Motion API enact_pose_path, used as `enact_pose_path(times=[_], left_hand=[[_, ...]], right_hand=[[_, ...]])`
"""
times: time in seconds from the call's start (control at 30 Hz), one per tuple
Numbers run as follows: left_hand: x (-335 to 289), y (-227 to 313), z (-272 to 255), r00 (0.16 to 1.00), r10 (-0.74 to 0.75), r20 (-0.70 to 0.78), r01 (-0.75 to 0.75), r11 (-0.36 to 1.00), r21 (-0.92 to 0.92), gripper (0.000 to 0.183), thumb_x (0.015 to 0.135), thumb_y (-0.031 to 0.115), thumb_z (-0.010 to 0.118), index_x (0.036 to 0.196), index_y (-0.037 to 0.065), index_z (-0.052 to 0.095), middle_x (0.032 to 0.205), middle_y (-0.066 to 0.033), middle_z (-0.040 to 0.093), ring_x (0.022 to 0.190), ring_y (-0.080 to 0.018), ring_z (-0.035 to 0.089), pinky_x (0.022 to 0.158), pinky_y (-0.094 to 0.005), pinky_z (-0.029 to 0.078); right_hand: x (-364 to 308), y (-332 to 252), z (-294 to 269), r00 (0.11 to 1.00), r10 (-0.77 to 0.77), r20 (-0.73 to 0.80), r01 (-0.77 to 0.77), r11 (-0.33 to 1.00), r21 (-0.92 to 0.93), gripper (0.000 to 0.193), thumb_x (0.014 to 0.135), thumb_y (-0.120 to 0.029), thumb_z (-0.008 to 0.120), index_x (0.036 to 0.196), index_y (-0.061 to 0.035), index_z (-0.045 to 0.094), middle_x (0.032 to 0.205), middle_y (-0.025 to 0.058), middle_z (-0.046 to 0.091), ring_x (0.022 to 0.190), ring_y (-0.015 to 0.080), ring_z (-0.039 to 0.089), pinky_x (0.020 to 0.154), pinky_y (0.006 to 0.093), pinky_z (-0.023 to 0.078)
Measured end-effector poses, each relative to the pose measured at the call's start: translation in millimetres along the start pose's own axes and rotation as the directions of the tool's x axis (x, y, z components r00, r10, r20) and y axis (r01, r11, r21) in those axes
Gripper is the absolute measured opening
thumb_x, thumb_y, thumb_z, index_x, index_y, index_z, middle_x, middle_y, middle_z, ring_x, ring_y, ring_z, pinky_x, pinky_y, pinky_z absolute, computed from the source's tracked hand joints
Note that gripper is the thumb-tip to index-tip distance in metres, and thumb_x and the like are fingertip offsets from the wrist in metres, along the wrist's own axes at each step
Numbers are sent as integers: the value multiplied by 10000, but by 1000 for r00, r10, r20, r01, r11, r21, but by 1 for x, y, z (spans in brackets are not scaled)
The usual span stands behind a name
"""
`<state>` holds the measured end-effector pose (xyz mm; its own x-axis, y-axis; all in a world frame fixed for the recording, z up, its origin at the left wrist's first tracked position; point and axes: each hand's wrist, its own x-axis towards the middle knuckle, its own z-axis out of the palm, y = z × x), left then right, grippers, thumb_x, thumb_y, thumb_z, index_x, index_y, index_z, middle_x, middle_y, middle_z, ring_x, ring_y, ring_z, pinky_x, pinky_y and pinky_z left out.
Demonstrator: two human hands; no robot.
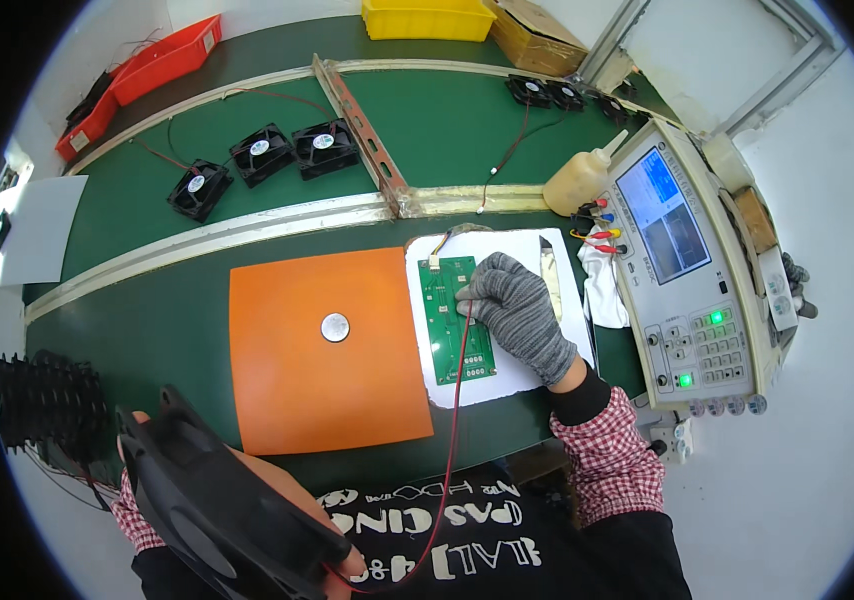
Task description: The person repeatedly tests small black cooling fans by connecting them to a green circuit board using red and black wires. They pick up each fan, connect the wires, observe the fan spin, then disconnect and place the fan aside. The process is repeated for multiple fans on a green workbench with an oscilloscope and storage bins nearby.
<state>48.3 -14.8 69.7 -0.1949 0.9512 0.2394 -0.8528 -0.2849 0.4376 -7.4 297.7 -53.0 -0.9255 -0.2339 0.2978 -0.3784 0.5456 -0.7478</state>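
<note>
My left hand (292, 490), bare, is wrapped round a black cooling fan (212, 500) low at the left; the fan hides most of the palm. A thin red and black wire lead (455, 400) runs from the fan up to my right hand (522, 312), which wears a grey knit glove. Its fingers are closed on the lead's end, over the green circuit board (444, 330); the glove hides the very tip. The board lies on a white pad (512, 378), with a white connector (434, 262) at its far end.
An orange mat (327, 400) with a round metal disc (335, 327) lies left of the board. A tester with a screen (662, 215) and a squeeze bottle (577, 180) stand right. Several fans (323, 142) lie beyond the metal rail (277, 224); stacked fans (47, 400) stand left.
</note>
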Motion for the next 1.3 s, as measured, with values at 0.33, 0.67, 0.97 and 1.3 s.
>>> enact_pose_path(times=[0.33,0.67,0.97,1.3], left_hand=[[-11,-25,-6,639,439,632,366,-896,253,576,849,453,650,1237,69,467,1058,-163,618,859,-261,598,613,-348,435],[63,128,-191,552,810,198,754,-587,297,819,842,393,695,1422,-56,331,1493,-278,291,1379,-403,315,1112,-449,304],[77,78,-127,835,523,168,274,-661,699,681,580,202,786,1187,33,527,1095,-156,517,1047,-348,474,926,-415,405],[-13,64,-60,530,724,442,634,-684,360,726,603,10,725,1286,58,485,1192,-117,504,1172,-291,486,1041,-413,363]], right_hand=[[1,-6,5,998,-64,16,65,988,-137,154,721,1,750,856,-18,679,813,87,600,770,232,615,719,331,512],[2,-17,1,978,-15,-206,28,998,61,110,828,-95,701,898,-27,649,826,90,615,717,213,615,683,322,494],[-6,-27,-8,923,-341,-178,305,931,-198,571,781,-24,696,1321,-84,523,1345,186,503,1172,312,570,971,385,489],[4,-25,-14,929,-362,-77,279,822,-496,283,728,-6,655,989,-112,686,910,83,540,838,279,539,710,368,469]])
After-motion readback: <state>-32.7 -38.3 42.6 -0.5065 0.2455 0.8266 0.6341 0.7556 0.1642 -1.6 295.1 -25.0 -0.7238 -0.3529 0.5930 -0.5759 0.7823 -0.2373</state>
